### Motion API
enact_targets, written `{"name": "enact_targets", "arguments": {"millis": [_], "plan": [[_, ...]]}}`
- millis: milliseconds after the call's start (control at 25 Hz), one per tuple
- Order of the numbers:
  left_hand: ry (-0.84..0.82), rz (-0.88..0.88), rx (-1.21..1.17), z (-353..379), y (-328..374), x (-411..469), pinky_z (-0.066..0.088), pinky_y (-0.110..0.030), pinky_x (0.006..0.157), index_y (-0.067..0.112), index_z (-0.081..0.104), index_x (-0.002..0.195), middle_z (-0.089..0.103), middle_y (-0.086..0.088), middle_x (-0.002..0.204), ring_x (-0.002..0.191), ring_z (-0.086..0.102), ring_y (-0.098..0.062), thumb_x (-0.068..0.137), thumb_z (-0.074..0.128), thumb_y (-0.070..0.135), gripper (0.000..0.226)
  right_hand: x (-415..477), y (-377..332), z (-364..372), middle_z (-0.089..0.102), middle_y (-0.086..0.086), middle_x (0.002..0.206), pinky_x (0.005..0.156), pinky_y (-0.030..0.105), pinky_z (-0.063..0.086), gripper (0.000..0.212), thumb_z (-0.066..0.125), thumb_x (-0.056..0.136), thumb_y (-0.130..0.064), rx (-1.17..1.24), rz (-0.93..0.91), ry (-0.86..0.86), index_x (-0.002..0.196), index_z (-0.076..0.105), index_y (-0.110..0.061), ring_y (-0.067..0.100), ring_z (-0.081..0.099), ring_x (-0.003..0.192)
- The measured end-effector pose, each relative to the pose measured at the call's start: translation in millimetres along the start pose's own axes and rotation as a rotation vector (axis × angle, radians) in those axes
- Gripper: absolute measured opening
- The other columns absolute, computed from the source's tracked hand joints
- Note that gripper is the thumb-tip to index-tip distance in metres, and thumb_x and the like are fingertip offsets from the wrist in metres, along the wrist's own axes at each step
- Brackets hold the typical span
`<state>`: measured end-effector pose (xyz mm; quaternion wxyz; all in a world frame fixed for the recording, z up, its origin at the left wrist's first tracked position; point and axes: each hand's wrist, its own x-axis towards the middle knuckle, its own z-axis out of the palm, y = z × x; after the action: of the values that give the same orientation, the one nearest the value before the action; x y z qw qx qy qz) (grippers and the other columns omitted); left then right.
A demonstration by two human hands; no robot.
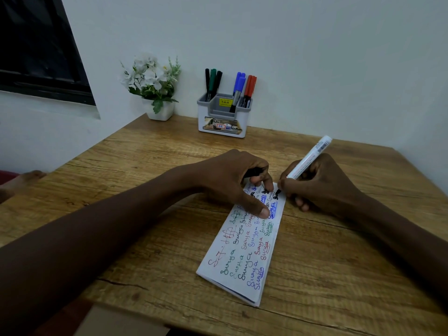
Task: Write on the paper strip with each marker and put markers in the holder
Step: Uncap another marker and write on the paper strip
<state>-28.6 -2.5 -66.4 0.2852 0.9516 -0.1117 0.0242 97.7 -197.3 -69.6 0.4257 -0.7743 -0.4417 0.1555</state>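
A folded white paper strip [244, 253], covered in coloured handwriting, lies on the wooden table [121, 190]. My right hand [322, 185] grips a white-barrelled black marker [309, 157], its tip touching the strip's far right corner. My left hand [237, 180] presses the far end of the strip with thumb and fingertips, and curls round a black cap [252, 172]. The white and grey holder [224, 115] stands by the wall with black, green, blue and red markers [238, 87] upright in it.
A small white pot of white artificial flowers [155, 90] stands at the table's back left corner beside the holder. The wall runs close behind and to the right. A dark window sits at upper left. A bare foot [21, 180] shows past the left edge.
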Motion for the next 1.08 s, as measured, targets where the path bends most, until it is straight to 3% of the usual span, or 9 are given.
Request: {"name": "enact_targets", "arguments": {"millis": [160,520,800,1080], "plan": [[0.001,0.011,-0.018,-0.5,0.1,0.0,0.056,-0.035,0.076,0.016,0.05,0.08,0.072,0.02,0.101,0.102,0.068,-0.002,0.071,0.091,0.039,0.048,1.4,0.7,-0.2,0.069,0.01,0.055,0.038,0.02,0.045,0.013,0.074,0.088,-0.013,0.003,0.02,0.016,0.08,0.072,-0.002,0.015,0.058,0.037],[0.012,0.011,-0.019,0.1,0.9,0.8,0.055,-0.027,0.075,0.015,0.05,0.08,0.072,0.018,0.101,0.102,0.068,0.001,0.071,0.091,0.038,0.048,2.7,3.6,-0.9,0.069,0.011,0.056,0.038,0.02,0.046,0.012,0.072,0.088,-0.006,0.029,0.024,0.05,0.079,0.071,0.003,0.015,0.059,0.037],[0.007,0.008,-0.012,-0.4,1.2,1.1,0.057,-0.041,0.081,0.017,0.049,0.079,0.072,0.017,0.101,0.103,0.069,-0.003,0.071,0.091,0.037,0.048,4.9,5.9,0.0,0.072,0.016,0.063,0.041,0.023,0.05,0.014,0.074,0.087,-0.012,0.03,0.021,0.073,0.081,0.072,0.001,0.019,0.062,0.041],[0.013,-0.001,-0.013,-0.1,0.3,0.1,0.056,-0.04,0.083,0.016,0.05,0.08,0.074,0.015,0.105,0.104,0.068,-0.001,0.071,0.092,0.037,0.048,5.5,6.9,0.7,0.073,0.016,0.064,0.044,0.025,0.051,0.012,0.073,0.086,-0.01,0.045,0.028,0.097,0.08,0.073,0.0,0.021,0.064,0.043]]}}
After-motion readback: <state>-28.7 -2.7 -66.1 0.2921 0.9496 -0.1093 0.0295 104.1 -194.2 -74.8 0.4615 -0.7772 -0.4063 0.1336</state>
